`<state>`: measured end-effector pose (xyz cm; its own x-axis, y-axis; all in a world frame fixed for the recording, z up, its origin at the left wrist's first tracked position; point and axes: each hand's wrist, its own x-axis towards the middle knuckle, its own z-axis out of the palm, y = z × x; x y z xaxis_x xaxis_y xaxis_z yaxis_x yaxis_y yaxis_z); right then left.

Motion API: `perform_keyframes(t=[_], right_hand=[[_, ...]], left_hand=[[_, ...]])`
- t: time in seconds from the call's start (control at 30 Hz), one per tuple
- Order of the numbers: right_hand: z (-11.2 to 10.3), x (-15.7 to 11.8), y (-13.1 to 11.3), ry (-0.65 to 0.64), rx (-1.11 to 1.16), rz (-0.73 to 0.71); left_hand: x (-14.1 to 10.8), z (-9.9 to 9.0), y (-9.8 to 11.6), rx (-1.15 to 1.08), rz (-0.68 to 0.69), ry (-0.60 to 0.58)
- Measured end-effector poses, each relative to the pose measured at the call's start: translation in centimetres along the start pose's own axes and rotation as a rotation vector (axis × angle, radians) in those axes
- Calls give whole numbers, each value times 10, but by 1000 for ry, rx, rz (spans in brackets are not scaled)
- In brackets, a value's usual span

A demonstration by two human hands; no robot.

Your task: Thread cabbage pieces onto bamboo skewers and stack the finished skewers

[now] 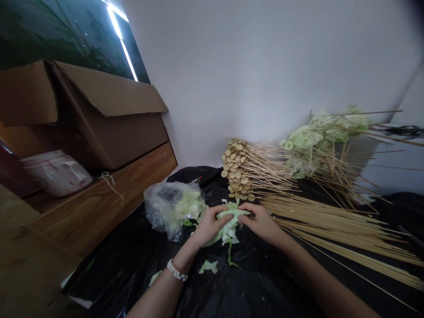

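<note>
A pale green cabbage leaf [234, 213] is stretched between my two hands above the black plastic sheet. My left hand [211, 224] pinches its left side between thumb and fingers. On the other side my right hand [260, 221] grips the leaf's right edge the same way. Torn cabbage pieces [229, 233] lie just under the leaf, and a loose scrap [208, 266] rests nearer to me. Left of my left hand sits a clear plastic bag [165, 207] with cabbage in it. Bare wooden skewers [331, 221] lie to the right of my right hand.
Skewers with round beige slices [236, 170] are stacked by the white wall [248, 66]. Skewers with cabbage leaves [311, 137] form a pile at the back right. At left, a cardboard box [122, 132] and a white tub [58, 172] stand on a wooden surface [132, 181].
</note>
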<state>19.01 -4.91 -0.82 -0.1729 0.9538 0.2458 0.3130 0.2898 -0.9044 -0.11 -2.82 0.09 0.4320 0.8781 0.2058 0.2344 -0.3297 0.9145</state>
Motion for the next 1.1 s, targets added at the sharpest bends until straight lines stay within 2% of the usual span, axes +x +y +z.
perform_keyframes(t=[0.1,0.2,0.23,0.33,0.4,0.47,0.57,0.73,0.93,1.1], right_hand=[[-29,4,-1,77,-104,-36],[-66,6,5,198,-356,-18],[-76,6,8,190,-468,11],[-92,2,17,31,-689,95],[-92,-1,20,-71,-780,138],[-86,-3,23,-114,-887,179],[-77,-5,26,-118,-996,224],[-73,-4,28,-117,-1041,228],[-73,-2,14,-79,-1089,161],[-63,-3,1,51,-1144,12]], left_hand=[[2,-2,-5,-57,-71,106],[2,-2,-6,-132,-125,175],[2,-2,-5,-135,-115,197],[2,-1,-1,-107,-58,275],[2,-1,0,-120,-81,306],[2,-1,0,-173,-138,295],[2,-1,-2,-242,-167,262],[2,0,0,-273,-131,240],[3,0,-1,-261,-144,278],[4,0,-9,-186,-148,367]])
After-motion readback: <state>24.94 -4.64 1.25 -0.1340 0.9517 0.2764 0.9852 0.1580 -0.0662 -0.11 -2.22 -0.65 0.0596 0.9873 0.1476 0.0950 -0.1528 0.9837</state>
